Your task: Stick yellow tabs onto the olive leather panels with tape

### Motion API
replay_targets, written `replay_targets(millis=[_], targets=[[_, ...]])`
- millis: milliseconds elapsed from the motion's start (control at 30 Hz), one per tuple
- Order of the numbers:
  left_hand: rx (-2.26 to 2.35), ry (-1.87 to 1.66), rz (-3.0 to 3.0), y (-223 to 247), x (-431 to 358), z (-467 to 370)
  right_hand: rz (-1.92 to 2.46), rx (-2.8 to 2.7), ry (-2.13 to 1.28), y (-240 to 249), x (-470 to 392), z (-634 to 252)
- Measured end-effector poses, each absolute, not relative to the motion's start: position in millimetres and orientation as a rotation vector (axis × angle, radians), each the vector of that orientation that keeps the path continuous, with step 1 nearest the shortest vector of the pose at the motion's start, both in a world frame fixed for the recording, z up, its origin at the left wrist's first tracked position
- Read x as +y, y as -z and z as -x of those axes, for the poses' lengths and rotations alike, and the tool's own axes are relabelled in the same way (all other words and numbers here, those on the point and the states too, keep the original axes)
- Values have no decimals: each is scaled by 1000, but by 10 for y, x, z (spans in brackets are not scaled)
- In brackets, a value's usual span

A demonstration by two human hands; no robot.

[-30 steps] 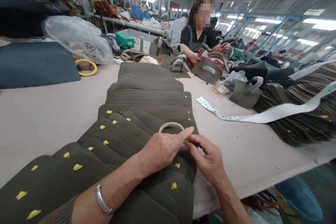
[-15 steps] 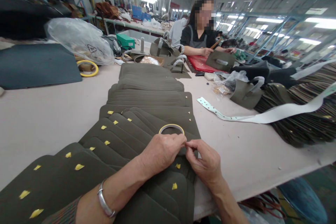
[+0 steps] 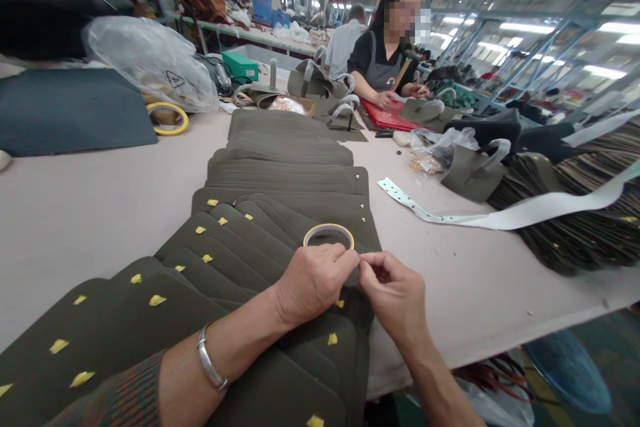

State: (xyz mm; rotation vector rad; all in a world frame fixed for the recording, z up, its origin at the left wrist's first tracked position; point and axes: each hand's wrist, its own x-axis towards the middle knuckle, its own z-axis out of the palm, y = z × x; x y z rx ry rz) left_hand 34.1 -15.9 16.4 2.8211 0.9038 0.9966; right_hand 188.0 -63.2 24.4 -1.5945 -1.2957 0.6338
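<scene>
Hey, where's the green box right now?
The green box is in the head view, toward the upper left, on the far side of the table, just right of the clear plastic bag.

smooth silver-coloured bangle (image 3: 210,359) on the left forearm, ribbed knit sleeve (image 3: 127,390) behind it, muted green and rust stripes, bare left hand (image 3: 314,282), bare right hand (image 3: 396,290) and forearm

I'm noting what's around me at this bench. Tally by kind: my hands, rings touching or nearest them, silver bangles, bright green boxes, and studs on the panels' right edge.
Hands (left hand, right hand): 2
Yellow-rimmed ring: 1
Silver bangle: 1
Bright green box: 1
Studs: 3
Total: 8
</scene>
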Motion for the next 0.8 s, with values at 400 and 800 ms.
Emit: replay_targets(millis=[400, 800], targets=[[953, -959, -2753, -190, -245, -377, 1607, -876, -1024, -16, -460, -2308], [1076, -331, -2807, -114, -157, -425, 1857, -1274, -963, 78, -398, -2402]])
